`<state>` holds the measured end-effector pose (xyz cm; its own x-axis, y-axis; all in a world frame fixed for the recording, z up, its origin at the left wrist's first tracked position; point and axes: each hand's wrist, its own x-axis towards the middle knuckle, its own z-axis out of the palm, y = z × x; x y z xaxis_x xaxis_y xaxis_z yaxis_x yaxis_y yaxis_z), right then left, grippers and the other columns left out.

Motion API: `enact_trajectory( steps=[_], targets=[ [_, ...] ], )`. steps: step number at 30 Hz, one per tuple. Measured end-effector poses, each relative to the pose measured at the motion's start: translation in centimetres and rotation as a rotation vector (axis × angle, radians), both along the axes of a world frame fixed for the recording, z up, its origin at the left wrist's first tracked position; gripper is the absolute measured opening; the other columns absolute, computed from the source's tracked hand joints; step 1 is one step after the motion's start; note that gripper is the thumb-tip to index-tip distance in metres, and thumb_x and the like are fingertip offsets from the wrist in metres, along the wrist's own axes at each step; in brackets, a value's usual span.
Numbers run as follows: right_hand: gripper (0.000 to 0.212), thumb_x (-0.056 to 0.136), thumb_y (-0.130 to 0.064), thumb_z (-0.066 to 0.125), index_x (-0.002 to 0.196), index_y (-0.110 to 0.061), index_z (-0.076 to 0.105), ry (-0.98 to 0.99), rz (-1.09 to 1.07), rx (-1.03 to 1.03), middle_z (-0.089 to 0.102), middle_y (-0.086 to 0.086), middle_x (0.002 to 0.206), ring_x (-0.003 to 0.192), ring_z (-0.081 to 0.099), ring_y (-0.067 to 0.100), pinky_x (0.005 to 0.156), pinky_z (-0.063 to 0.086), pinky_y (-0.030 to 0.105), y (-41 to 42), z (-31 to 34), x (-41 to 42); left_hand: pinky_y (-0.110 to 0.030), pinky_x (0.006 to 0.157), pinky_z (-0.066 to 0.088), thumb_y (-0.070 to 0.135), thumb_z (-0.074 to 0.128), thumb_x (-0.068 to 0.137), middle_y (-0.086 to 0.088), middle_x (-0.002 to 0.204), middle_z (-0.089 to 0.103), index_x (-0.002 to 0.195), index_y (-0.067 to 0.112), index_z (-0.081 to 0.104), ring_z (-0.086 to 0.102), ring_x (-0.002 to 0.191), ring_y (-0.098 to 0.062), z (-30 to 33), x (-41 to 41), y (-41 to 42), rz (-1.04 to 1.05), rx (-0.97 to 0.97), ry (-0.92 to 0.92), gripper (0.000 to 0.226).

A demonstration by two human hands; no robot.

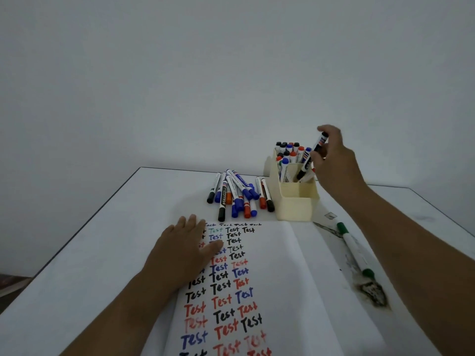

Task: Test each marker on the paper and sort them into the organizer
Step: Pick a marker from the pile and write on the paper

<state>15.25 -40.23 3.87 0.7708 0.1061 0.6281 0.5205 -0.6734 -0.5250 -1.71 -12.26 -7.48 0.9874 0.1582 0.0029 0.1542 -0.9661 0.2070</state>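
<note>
My right hand (332,160) pinches a black-capped marker (312,156), tilted with its lower end inside the front part of the cream organizer (295,201). Several capped markers stand in the organizer's rear compartments (289,150). A pile of loose markers (237,194) in black, blue and red lies left of the organizer. My left hand (185,247) rests flat with straight fingers on the white paper (277,278), which carries rows of the word "Test" in black, red, blue and green.
A green marker (353,246) lies on the white table (102,240) right of the paper, beside dark ink smudges (372,294). The table's left edge runs diagonally; a plain wall stands behind the table.
</note>
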Motion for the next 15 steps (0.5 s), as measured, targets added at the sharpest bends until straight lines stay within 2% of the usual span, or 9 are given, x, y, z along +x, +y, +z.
enact_trajectory(
  steps=[1, 3, 5, 8, 12, 15],
  targets=[
    [0.044, 0.101, -0.015, 0.056, 0.141, -0.027, 0.043, 0.007, -0.015, -0.101, 0.066, 0.004, 0.103, 0.082, 0.065, 0.025, 0.071, 0.055, 0.037, 0.0, -0.7, 0.7, -0.042, 0.124, 0.015, 0.076, 0.023, 0.093, 0.0, 0.168, 0.007, 0.159, 0.026, 0.014, 0.008, 0.154, -0.019, 0.0, 0.0, 0.0, -0.001, 0.006, -0.006, 0.084],
    [0.041, 0.103, -0.023, 0.052, 0.143, -0.029, 0.049, 0.013, -0.124, -0.388, 0.067, 0.005, 0.102, 0.097, 0.062, 0.03, 0.075, 0.052, 0.04, 0.0, -1.8, 1.8, -0.043, 0.124, 0.017, 0.077, 0.023, 0.092, 0.0, 0.167, 0.01, 0.159, 0.026, 0.015, 0.012, 0.153, -0.019, 0.0, 0.0, 0.0, -0.002, 0.012, -0.017, 0.084],
    [0.048, 0.104, -0.029, 0.05, 0.151, -0.033, 0.039, 0.034, -0.25, -0.581, 0.063, 0.003, 0.114, 0.114, 0.05, 0.032, 0.078, 0.04, 0.038, 0.0, -2.4, 2.0, -0.042, 0.124, 0.015, 0.076, 0.023, 0.092, 0.001, 0.168, 0.007, 0.159, 0.026, 0.014, 0.008, 0.154, -0.018, 0.0, 0.0, 0.1, -0.003, -0.001, -0.01, 0.084],
    [0.063, 0.099, -0.024, 0.055, 0.156, -0.034, 0.029, 0.005, -0.282, -0.528, 0.05, 0.004, 0.138, 0.127, 0.037, 0.033, 0.086, 0.037, 0.044, 0.3, -2.8, 1.4, -0.041, 0.125, 0.009, 0.076, 0.024, 0.093, 0.001, 0.168, 0.003, 0.16, 0.027, 0.012, 0.003, 0.154, -0.018, 0.1, -0.1, 0.0, 0.004, -0.022, -0.001, 0.084],
    [0.057, 0.09, -0.015, 0.063, 0.142, -0.033, 0.051, -0.296, -0.121, -0.394, 0.051, 0.002, 0.136, 0.124, 0.035, 0.029, 0.092, 0.039, 0.051, 3.4, -2.6, -1.1, -0.041, 0.125, 0.008, 0.076, 0.025, 0.093, 0.002, 0.168, 0.002, 0.16, 0.028, 0.01, 0.001, 0.154, -0.017, 0.1, -0.2, -0.1, 0.018, -0.034, 0.003, 0.084],
    [0.052, 0.087, -0.012, 0.069, 0.133, -0.037, 0.062, -0.425, 0.11, -0.602, 0.057, 0.003, 0.135, 0.125, 0.043, 0.03, 0.095, 0.042, 0.054, 6.7, -2.9, -2.8, -0.041, 0.125, 0.008, 0.077, 0.026, 0.092, 0.002, 0.168, 0.002, 0.16, 0.028, 0.012, 0.001, 0.154, -0.017, 0.1, -0.1, 0.0, 0.02, -0.047, -0.001, 0.084]
  ],
)
